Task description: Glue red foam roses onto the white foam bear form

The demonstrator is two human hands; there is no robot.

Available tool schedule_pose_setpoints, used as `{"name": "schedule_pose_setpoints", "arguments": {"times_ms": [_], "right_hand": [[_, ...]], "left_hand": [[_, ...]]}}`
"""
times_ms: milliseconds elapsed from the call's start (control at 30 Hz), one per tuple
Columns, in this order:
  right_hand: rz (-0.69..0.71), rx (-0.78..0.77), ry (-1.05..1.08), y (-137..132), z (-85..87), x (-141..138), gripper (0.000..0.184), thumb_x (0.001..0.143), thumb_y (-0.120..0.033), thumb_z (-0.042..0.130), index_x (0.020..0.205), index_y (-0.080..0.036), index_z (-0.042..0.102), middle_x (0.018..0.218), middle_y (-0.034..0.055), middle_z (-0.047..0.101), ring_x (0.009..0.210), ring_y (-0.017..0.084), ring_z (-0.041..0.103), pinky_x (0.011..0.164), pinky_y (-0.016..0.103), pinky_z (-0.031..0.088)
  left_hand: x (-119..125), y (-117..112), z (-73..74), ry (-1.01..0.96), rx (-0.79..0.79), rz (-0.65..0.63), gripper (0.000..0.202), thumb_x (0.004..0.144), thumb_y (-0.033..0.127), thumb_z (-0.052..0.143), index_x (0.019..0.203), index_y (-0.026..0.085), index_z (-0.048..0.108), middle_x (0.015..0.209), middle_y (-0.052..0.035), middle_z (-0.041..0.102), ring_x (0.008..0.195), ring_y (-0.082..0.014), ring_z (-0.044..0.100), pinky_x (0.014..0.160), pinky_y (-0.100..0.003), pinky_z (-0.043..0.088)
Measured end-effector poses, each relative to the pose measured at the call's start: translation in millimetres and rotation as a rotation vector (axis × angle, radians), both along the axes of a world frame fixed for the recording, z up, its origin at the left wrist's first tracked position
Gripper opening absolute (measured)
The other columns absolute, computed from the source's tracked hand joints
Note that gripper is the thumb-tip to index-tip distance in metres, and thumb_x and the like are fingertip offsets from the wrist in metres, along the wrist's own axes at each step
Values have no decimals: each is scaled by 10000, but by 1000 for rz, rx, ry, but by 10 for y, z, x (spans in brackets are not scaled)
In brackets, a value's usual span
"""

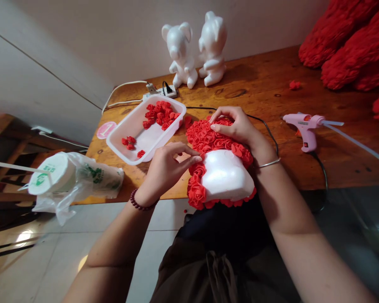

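Observation:
A white foam figure [225, 172], partly covered with red foam roses [205, 134], rests between my hands at the table's front edge. Bare white foam shows on the side facing me. My right hand [236, 124] curls over the rose-covered top and grips it. With thumb and forefinger pinched together, my left hand [173, 162] holds a red foam rose [198, 168] at the left edge of the bare patch; the fingertips partly hide it. Left of the figure, a white plastic tub [142, 141] contains loose red roses [161, 113].
A pink glue gun [305, 126] with a glue stick and cord lies at right. Two white foam bears [180, 54] stand behind, near a power strip [161, 91]. Large red rose-covered shapes [350, 50] fill the back right. A bagged cup [72, 172] is at left.

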State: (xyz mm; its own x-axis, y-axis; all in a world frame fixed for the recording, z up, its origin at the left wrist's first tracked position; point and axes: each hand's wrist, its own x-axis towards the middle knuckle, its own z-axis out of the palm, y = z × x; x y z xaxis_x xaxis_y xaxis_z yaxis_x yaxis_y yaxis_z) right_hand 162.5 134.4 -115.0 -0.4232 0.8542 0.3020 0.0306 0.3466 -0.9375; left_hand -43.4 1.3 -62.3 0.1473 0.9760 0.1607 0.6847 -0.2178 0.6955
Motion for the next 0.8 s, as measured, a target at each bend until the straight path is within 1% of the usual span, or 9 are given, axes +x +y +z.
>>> {"name": "schedule_pose_setpoints", "arguments": {"times_ms": [200,267,367,467,600,733,800], "right_hand": [[-8,-21,13,35,-42,-1,123,742,-244,772,768,-235,652,840,18,670,907,212,621,922,389,504],[-8,-8,5,47,-59,-4,115,753,-254,763,764,-237,650,846,19,680,901,208,627,925,390,512],[-12,11,-8,54,-73,-11,111,758,-288,751,763,-241,651,852,22,692,895,209,635,921,397,527],[-14,24,-15,48,-76,-22,121,751,-328,741,767,-244,655,860,26,704,891,217,646,897,403,546],[-31,30,-55,37,-71,-36,160,726,-367,743,770,-247,647,863,21,720,890,219,662,887,389,563],[-24,65,-77,38,-65,-31,147,737,-356,731,775,-245,642,872,23,723,895,216,671,913,395,558],[-14,77,-77,41,-66,-18,134,744,-350,720,781,-245,645,874,23,723,896,214,672,912,393,556]], "left_hand": [[83,-60,-127,-146,33,126,216,834,407,791,819,194,760,851,-64,780,830,-189,720,616,-255,526],[101,-69,-159,-147,47,143,206,836,400,788,817,197,762,850,-63,779,831,-188,717,610,-253,522],[106,-75,-181,-122,70,155,198,838,396,784,803,202,765,828,-56,775,775,-168,691,590,-249,496],[95,-78,-167,-69,79,129,198,840,395,784,794,204,761,824,-43,773,748,-154,667,586,-245,479],[91,-71,-132,24,121,72,169,856,336,775,774,193,736,812,-26,761,752,-142,658,612,-241,472],[84,-71,-124,85,182,33,136,849,297,787,766,199,740,752,-12,730,704,-137,599,624,-255,466],[56,-94,-93,139,205,-1,129,871,325,767,816,208,766,803,-25,752,742,-152,605,660,-276,484]]}}
